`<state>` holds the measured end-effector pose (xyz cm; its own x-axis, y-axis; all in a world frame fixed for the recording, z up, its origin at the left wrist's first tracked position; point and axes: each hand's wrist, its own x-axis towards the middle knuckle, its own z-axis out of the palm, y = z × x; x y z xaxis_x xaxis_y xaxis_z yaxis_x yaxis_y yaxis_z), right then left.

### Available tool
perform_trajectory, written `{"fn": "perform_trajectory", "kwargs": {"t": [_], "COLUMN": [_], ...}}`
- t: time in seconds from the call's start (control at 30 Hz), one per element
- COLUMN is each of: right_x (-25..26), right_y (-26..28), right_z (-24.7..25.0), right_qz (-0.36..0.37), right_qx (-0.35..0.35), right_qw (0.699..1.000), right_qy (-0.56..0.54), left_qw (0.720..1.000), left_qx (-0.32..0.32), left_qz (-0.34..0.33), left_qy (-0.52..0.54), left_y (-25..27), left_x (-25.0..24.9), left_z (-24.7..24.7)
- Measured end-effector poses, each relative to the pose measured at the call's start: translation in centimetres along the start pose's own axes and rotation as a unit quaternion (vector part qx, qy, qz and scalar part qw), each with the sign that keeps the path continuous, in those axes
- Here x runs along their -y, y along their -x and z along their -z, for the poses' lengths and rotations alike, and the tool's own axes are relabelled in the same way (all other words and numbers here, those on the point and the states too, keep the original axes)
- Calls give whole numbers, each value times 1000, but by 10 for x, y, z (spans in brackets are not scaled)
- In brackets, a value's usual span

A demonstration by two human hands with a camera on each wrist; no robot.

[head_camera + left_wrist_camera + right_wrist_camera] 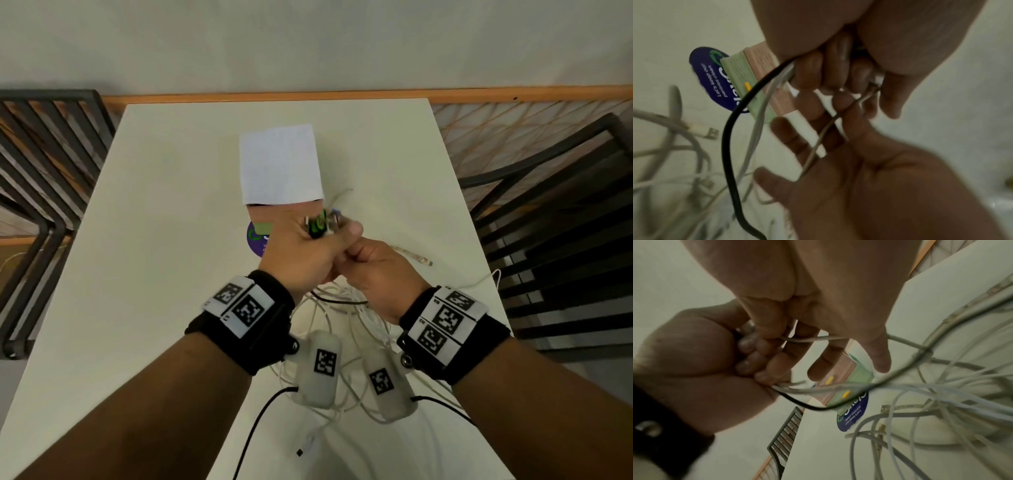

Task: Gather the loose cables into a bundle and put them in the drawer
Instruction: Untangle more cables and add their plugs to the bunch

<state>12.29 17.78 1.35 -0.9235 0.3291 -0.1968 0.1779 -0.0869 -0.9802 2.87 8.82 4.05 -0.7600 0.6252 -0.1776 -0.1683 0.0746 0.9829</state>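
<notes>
Both hands meet above the white table (pixel 164 246). My left hand (pixel 308 253) is a fist that grips a bunch of cable ends, and their green and black plugs (pixel 318 224) stick out of its top. From the fist a black cable (pixel 727 146) and several pale ones hang down to the tangled heap of loose cables (pixel 346 308) under my wrists. My right hand (pixel 376 270) touches the left fist, and a white cable (pixel 803 129) runs through its fingers (pixel 781 128). One USB plug (pixel 424 262) lies to the right. No drawer is in view.
A white sheet of paper (pixel 281 164) lies at the table's middle, with a pink and green pad (pixel 756 69) on a round purple sticker (pixel 254 241) just beyond my hands. Dark slatted chairs stand at the left (pixel 41 154) and right (pixel 548 222) of the table.
</notes>
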Motion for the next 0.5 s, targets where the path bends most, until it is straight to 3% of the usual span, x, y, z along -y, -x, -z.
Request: {"fn": "perform_trajectory", "kwargs": {"t": [0.03,0.07,0.17,0.2,0.3,0.33,0.43,0.5], "right_x": [3,6,14,14,14,15,17,16], "right_y": [1,3,4,4,8,10,18,24], "right_z": [0,0,6,8,8,8,18,30], "right_qz": [-7,-12,-7,-8,-9,-13,-38,-44], "right_qx": [4,5,-11,-12,-3,0,3,-6], "right_qw": [1000,1000,989,986,988,989,993,996], "right_qy": [3,21,145,168,156,144,112,83], "left_qw": [1000,999,979,979,999,1000,978,961], "left_qx": [3,-34,-187,-183,-24,-16,-181,-226], "left_qz": [-9,-17,-13,-7,-5,-3,54,65], "left_qy": [-1,2,82,91,20,8,84,148], "left_y": [0,-5,-16,-16,-1,1,-17,-25], "left_x": [3,4,0,1,5,5,-4,-12], "left_z": [0,1,4,5,-3,-4,6,14]}}
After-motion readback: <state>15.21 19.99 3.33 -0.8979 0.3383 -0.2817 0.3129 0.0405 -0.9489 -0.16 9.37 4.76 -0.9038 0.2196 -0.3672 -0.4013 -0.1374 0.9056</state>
